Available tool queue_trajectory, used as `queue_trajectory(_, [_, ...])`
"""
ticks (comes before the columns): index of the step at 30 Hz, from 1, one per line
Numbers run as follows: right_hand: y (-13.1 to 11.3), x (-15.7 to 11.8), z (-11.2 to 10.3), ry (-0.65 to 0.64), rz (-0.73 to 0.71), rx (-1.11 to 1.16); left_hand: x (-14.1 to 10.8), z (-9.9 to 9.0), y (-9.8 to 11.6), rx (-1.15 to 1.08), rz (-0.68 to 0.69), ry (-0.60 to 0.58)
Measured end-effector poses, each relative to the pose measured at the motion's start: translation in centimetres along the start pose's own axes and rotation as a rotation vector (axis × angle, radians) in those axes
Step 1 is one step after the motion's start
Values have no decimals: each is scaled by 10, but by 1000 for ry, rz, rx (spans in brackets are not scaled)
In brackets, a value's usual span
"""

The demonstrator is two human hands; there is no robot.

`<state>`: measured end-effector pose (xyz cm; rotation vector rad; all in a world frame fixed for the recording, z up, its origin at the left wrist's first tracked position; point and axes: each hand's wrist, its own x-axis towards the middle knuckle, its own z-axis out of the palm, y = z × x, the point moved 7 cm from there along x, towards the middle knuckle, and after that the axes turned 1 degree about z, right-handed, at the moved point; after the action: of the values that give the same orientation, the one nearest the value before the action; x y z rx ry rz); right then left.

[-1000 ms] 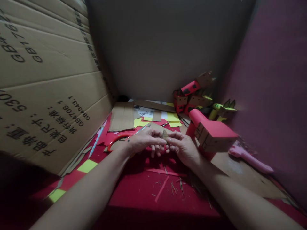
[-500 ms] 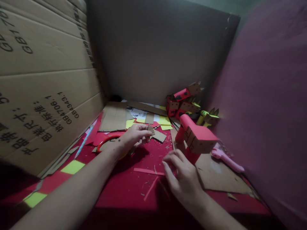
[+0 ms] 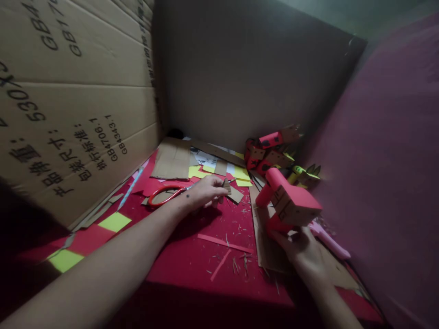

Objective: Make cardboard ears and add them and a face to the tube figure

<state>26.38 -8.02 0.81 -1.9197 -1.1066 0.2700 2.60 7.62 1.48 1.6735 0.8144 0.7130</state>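
Observation:
My left hand (image 3: 209, 189) is closed over the middle of the table, pinching a small piece of brown corrugated cardboard (image 3: 227, 186) between thumb and fingers. Beside that wrist lie scissors (image 3: 163, 188) with red-orange handles, their blades partly hidden. On the right stands a model (image 3: 297, 201) made of red paper tubes and a cardboard box with a red top and dark drawn lines. The fingers of my right hand (image 3: 305, 251) are wrapped round its near lower red tube, partly hidden under the box. A flat cardboard sheet (image 3: 264, 253) lies beneath the model.
Similar red models (image 3: 269, 153) and a yellow one (image 3: 302, 176) stand at the back right. A large cardboard panel (image 3: 113, 105) rises on the left. Paper strips (image 3: 224, 243), scraps and a cardboard rectangle (image 3: 171, 160) lie on the red cloth (image 3: 185, 265). A pink tool (image 3: 331, 242) lies right.
My right hand has moved right and closed on the model's near red tube; before, it was left of the model. My left hand keeps the cardboard piece. The whole view has shifted slightly.

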Motion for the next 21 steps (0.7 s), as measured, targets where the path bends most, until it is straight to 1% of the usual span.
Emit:
queue_trajectory(3, [-4, 6, 2, -42, -3, -86, 2, -1, -3, 10, 6, 4])
queue_trajectory(5, [-4, 10, 5, -51, -26, -104, 3, 0, -4, 20, 5, 1])
queue_trajectory(13, [-8, 42, 24, -25, -165, -95, 4, -1, -5, 47, 16, -5])
queue_trajectory(17, [-4, 58, 29, -29, -188, -91, 3, -2, -5, 63, 20, 4])
queue_trajectory(21, [-2, 65, 31, -28, -187, -98, 3, -1, -6, 88, 17, -8])
